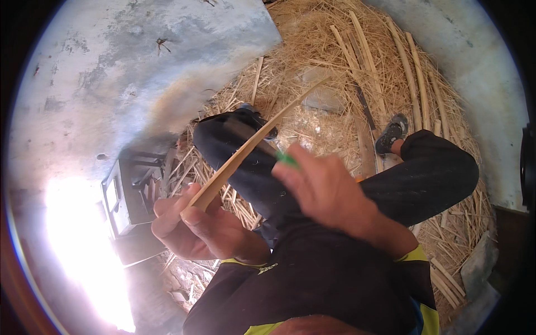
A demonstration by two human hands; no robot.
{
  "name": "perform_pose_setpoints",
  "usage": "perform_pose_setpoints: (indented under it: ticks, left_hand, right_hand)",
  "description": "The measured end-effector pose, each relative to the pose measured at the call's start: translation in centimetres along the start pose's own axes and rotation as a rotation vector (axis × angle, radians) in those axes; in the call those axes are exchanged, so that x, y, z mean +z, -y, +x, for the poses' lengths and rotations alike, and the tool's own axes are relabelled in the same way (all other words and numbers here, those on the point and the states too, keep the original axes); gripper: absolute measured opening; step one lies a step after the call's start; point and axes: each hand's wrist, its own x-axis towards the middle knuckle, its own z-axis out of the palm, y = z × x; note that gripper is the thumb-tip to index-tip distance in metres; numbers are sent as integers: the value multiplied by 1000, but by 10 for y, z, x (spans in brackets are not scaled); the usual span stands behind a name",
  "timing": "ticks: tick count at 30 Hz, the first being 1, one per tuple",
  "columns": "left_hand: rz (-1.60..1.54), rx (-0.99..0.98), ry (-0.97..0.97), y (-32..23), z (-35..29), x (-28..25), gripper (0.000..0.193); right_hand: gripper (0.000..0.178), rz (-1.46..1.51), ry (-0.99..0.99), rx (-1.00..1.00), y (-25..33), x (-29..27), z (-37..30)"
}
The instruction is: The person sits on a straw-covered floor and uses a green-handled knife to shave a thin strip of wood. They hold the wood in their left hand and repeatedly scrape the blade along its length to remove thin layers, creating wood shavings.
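Note:
My left hand (209,223) is closed, pinching the near end of a long, flat bamboo strip (240,154) between thumb and fingers. The strip slants up and away to the right, narrowing toward its far tip. Close beside its middle, my right hand (329,190) is wrapped round a green-handled tool (287,160). Motion blurs this hand, and the tool's working end is too smeared to make out. Whether the tool touches the strip I cannot tell.
My legs in dark trousers (430,173) are bent apart. Straw-like shavings (312,33) and long split strips (405,61) cover the floor. A flat stone block (324,97) lies between my feet. A dark-framed boxlike object (125,195) stands left, by the worn pale wall (111,72).

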Motion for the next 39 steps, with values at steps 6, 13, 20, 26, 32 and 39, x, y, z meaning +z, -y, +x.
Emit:
perform_pose_setpoints:
  ticks: [6,13,20,26,32,39]
  left_hand:
    - [66,13,-14,-8,-6,4,24]
    - [150,-50,-93,-15,-6,14,20]
    - [147,-27,-144,-3,-6,11,23]
    - [169,-38,-154,-3,-6,8,23]
    - [203,-31,-204,0,-3,7,26]
    - [215,-2,-200,-1,-8,14,27]
  right_hand:
    - [23,-158,35,80,13,23,-4]
    - [25,-289,-10,36,12,25,-8]
    - [27,-252,44,89,7,21,-3]
    - [29,-330,-23,190,-46,26,4]
    - [32,-397,-81,300,-80,31,13]
    - [36,-335,-26,253,-80,25,11]
